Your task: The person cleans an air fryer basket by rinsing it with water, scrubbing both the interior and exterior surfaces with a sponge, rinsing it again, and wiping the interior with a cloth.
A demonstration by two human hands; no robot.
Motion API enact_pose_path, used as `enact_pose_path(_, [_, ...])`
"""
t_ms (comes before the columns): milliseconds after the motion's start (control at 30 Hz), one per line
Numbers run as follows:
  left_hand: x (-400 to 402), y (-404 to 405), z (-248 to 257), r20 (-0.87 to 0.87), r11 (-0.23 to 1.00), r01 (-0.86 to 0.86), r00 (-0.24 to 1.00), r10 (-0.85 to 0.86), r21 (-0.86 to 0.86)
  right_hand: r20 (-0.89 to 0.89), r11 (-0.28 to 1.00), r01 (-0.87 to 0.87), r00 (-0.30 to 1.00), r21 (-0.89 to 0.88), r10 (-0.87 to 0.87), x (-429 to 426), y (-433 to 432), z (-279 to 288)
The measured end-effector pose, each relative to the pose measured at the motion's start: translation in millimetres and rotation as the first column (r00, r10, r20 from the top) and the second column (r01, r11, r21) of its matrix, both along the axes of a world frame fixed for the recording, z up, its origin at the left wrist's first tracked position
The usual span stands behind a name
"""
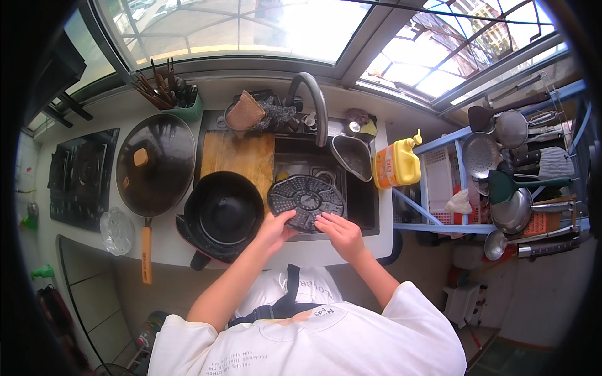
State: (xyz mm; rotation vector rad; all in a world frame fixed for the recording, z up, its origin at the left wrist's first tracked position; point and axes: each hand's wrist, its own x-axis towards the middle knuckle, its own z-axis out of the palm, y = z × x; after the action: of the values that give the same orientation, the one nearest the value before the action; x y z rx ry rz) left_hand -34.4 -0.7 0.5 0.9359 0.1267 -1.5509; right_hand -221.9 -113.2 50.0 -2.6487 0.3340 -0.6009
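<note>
Over the front of the dark kitchen sink [363, 207], a round black perforated tray [308, 201] is held between both hands. My left hand [281, 228] grips its near left edge, thumb on top. My right hand [339, 233] is at the near right edge, fingers lying on its surface. To the left of the tray stands a deep black pot [225, 211], partly over a wooden cutting board [240, 152] that covers the sink's left side. The curved grey faucet [317, 101] rises behind the tray. Something small and yellow in the basin is mostly hidden by the tray.
A lidded wok [155, 174] and a clear plastic bowl [116, 231] are left of the pot, beside a gas stove [84, 176]. A strainer basket [352, 157] and a yellow pump bottle [397, 162] stand right. Utensils hang on a blue rack [437, 228]. A utensil holder [186, 112] stands behind.
</note>
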Motion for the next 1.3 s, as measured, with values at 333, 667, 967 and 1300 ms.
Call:
enact_pose_path(333, [2,12,11,0.424,0.988,0.103,0.904,-0.045,-0.114,-0.194,0.995,0.094,0.977,0.034,-0.086,36,-25,21])
enact_pose_path(667, [12,26,37,0.689,0.986,0.096,0.724,0.024,-0.135,-0.369,0.945,0.280,0.871,-0.170,-0.325,31,-66,-11])
enact_pose_path(967, [90,113,58,0.809,0.999,0.017,0.588,0.012,-0.027,-0.817,0.935,0.346,0.515,-0.078,-0.259,-5,-91,-68])
enact_pose_path(1300, [99,191,41,0.941,0.879,-0.441,-0.182,-0.285,0.181,-0.653,0.971,0.239,0.735,0.002,-0.180,45,-50,2])
